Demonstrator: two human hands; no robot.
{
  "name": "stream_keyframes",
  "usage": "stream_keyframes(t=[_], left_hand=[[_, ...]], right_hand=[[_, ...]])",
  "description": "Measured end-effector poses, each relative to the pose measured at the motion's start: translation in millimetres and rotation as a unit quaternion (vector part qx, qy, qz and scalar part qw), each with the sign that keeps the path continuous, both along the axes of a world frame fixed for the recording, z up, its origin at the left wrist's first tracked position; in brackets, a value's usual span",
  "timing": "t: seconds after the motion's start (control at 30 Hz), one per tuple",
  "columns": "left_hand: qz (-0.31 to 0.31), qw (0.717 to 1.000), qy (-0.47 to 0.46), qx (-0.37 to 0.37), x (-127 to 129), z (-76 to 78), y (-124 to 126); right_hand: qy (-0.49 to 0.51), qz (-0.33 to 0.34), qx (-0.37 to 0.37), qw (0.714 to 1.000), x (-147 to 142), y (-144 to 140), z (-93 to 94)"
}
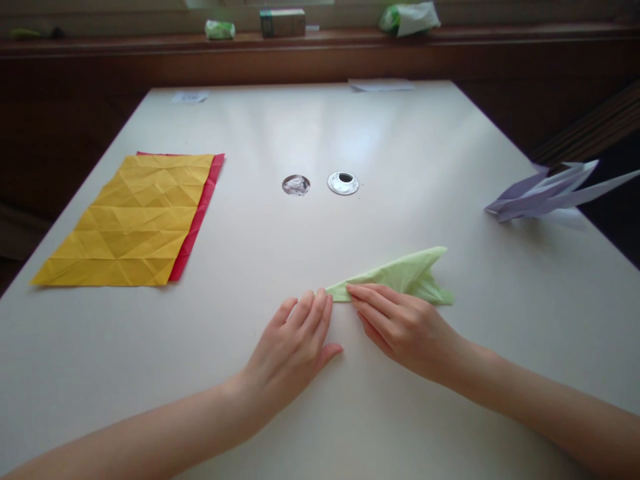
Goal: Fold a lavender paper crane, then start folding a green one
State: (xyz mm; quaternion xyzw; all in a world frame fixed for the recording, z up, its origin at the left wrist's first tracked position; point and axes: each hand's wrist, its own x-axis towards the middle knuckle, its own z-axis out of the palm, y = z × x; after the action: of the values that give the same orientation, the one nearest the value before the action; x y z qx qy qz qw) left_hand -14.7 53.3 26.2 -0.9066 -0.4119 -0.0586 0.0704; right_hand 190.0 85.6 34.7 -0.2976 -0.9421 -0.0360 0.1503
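Note:
A light green folded sheet of origami paper (pixel 403 273) lies on the white table, narrow at its left end and flaring into two points at the right. My left hand (pixel 295 340) rests flat with its fingertips on the narrow end; its fingers are stretched out and the thumb stands apart. Close beside it, my right hand (pixel 400 323) has its fingers together, pressed on the paper's lower edge a little right of the tip. That hand covers part of the sheet, and its thumb is mostly tucked beneath.
Creased yellow paper (pixel 135 213) lies over red paper (pixel 197 223) at the left. A purple folded paper figure (pixel 540 193) sits at the right edge. Two round table fittings (pixel 296 185) are mid-table. Small packets and a box (pixel 283 23) stand on the ledge behind.

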Motion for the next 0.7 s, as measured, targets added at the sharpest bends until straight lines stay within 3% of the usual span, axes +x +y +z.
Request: stream_keyframes(t=[0.23, 0.6, 0.7], left_hand=[[-0.053, 0.996, -0.043, -0.059, -3, -3.1, 11], [-0.066, 0.996, -0.044, -0.052, 0, -5.4, 9], [-0.065, 0.996, -0.041, -0.053, 1, -5.0, 9]], right_hand=[[-0.013, -0.031, -0.004, 0.999, -7, -4, -4.4], [0.016, -0.021, -0.039, 0.999, -7, -6, -9.3], [-0.005, -0.007, -0.079, 0.997, 0, -6, -11.6]])
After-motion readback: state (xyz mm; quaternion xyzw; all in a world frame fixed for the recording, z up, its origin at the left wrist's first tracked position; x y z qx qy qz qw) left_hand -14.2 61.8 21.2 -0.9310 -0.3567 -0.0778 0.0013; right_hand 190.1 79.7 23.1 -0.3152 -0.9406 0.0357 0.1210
